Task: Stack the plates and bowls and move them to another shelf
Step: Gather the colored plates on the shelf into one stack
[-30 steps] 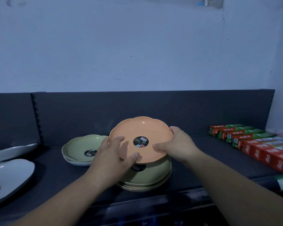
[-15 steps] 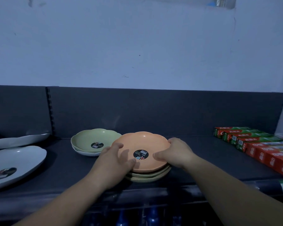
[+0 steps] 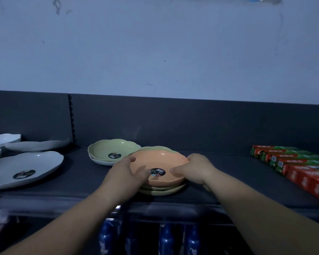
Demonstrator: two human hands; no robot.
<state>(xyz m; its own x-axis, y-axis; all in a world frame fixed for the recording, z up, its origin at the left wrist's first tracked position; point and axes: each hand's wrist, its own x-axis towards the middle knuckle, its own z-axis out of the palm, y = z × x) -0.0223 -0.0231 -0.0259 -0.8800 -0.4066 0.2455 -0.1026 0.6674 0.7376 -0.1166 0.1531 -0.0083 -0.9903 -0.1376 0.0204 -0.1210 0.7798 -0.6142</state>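
Pale, scuffed wall [image 3: 155, 43] fills the upper half of the view, and below it a dark grey shelf [image 3: 81, 183] runs from side to side with a dark back panel [image 3: 191, 126] behind it. Near the front edge of the shelf, about in the middle, an orange plate [image 3: 160, 160] with a scalloped rim sits on top of a short stack of green plates [image 3: 162, 191]; the rim of one green plate shows just behind it too. A round black sticker [image 3: 157, 172] lies in the orange plate's well. The left hand [image 3: 126, 172] grips the plate's left rim, its fingers [image 3: 132, 159] curled over the edge and its thumb lying inside the well. The right hand [image 3: 197, 167] grips the right rim in the same way, thumb pointing inward toward the sticker. Behind and to the left, just beside the stack, a green bowl [image 3: 112, 147] with its own sticker rests in a white dish [image 3: 99, 161]. Farther left lies a large white plate [image 3: 29, 166], with more white plates [image 3: 35, 145] behind it against the panel. Well apart on the right, red and green boxes [image 3: 302, 172] stand in a row running toward the camera. Below the shelf's front edge, the tops of dark blue bottles [image 3: 166, 240] show in the shadow.
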